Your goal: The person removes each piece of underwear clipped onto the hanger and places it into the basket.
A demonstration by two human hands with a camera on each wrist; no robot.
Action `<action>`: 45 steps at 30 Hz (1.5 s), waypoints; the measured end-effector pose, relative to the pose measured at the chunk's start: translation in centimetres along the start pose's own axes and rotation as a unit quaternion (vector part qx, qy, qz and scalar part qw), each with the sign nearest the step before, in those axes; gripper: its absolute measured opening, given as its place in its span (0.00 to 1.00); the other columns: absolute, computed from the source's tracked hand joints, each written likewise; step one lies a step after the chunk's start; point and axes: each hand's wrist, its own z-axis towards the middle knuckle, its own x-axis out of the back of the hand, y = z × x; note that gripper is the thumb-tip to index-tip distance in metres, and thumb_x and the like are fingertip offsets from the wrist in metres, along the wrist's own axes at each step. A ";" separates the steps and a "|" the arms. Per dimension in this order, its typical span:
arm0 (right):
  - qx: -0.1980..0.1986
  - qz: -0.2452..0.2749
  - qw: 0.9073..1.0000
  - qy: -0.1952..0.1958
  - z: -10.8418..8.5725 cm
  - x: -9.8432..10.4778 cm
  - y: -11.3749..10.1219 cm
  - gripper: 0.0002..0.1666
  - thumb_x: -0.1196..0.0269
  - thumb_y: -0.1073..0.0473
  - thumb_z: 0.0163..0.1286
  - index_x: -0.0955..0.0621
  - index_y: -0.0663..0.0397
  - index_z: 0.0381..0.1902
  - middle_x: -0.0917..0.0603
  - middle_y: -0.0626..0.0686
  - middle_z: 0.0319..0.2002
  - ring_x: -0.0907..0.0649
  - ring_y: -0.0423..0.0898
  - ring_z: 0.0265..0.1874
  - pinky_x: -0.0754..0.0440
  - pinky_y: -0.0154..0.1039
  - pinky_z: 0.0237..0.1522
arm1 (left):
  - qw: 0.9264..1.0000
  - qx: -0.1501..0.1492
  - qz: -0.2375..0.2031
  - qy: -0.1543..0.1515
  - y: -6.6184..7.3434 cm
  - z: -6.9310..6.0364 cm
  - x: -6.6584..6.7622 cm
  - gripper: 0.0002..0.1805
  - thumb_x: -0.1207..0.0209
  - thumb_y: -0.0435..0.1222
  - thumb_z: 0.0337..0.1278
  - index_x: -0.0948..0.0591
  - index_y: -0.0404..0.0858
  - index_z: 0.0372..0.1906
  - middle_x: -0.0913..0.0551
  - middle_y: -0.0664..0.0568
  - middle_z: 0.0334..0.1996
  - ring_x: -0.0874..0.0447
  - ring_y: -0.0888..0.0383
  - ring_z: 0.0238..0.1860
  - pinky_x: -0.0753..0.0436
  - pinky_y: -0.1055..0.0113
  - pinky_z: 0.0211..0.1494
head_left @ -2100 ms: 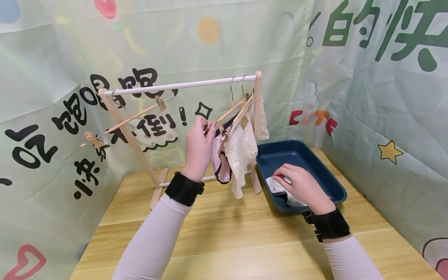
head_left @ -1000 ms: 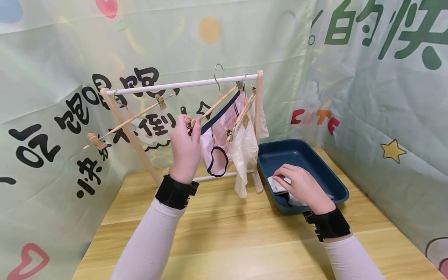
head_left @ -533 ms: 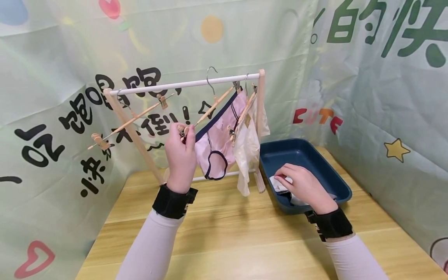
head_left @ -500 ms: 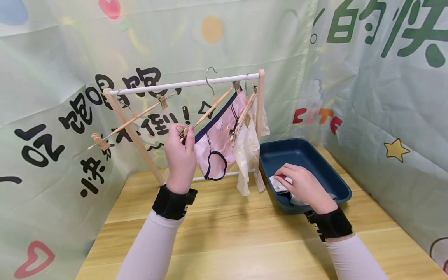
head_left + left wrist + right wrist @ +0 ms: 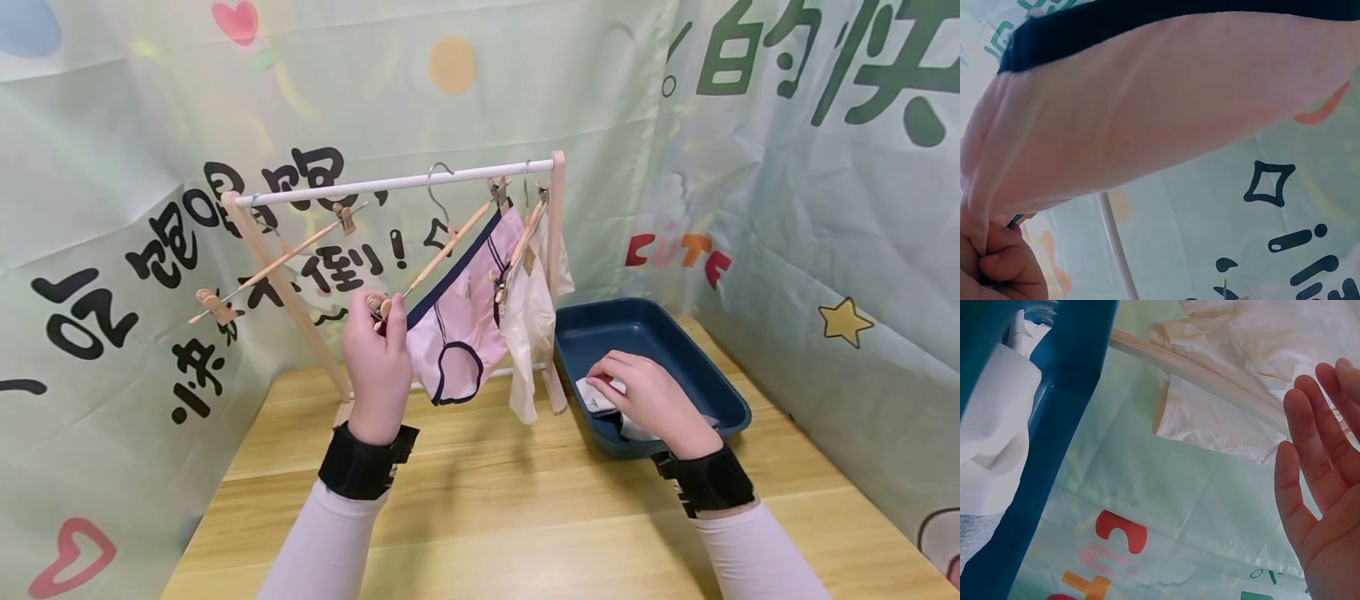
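My left hand (image 5: pixel 377 358) grips the near end of a clip hanger (image 5: pixel 452 243), fingers curled round its clip. Pink underwear (image 5: pixel 465 312) with navy trim hangs slanted from that hanger, its far corner held in the other clip (image 5: pixel 499 193). The hanger's metal hook (image 5: pixel 437 187) is close to the white rail (image 5: pixel 405 181); whether it rests on the rail I cannot tell. In the left wrist view the pink cloth (image 5: pixel 1147 106) fills much of the picture. My right hand (image 5: pixel 652 400) is over the blue tub (image 5: pixel 697 358), and its fingers (image 5: pixel 1310 434) hold nothing.
A cream garment (image 5: pixel 532 321) hangs on another hanger beside the rack's right post (image 5: pixel 556 267). A bare clip hanger (image 5: pixel 281 258) hangs at the rack's left. White and grey cloth (image 5: pixel 997 431) lies in the tub. Printed curtains (image 5: pixel 810 208) enclose the wooden table (image 5: pixel 487 533).
My left hand has drawn the hanger's near end left and downward, away from the cream garment. The pink underwear has spread into view, and the hook has shifted left. My right hand stays put.
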 end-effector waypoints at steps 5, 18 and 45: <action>0.005 0.001 1.000 0.003 0.0 0.0 0.0 0.08 0.25 0.61 0.62 0.14 0.49 0.38 0.15 0.45 0.33 0.17 0.44 0.31 0.14 0.41 0.37 | 1.000 0.012 -0.007 0.009 0.0 -0.6 0.7 0.11 0.45 0.32 0.76 0.29 0.26 0.38 0.31 0.47 0.24 0.35 0.59 0.25 0.35 0.74 0.30; 0.007 -0.005 1.000 0.001 0.1 0.0 -0.1 0.07 0.25 0.59 0.63 0.13 0.49 0.38 0.16 0.45 0.33 0.19 0.40 0.31 0.13 0.40 0.37 | 0.999 0.024 -0.029 0.022 -0.3 -2.0 2.2 0.12 0.44 0.32 0.74 0.28 0.24 0.37 0.29 0.52 0.24 0.35 0.64 0.23 0.35 0.77 0.26; 0.026 -0.002 1.000 0.010 -0.1 -0.2 -0.2 0.06 0.28 0.56 0.68 0.14 0.51 0.37 0.16 0.44 0.33 0.17 0.39 0.32 0.15 0.39 0.37 | 0.998 0.025 -0.040 0.035 -3.0 -5.5 3.0 0.12 0.43 0.30 0.71 0.28 0.23 0.35 0.30 0.55 0.23 0.34 0.69 0.23 0.34 0.79 0.27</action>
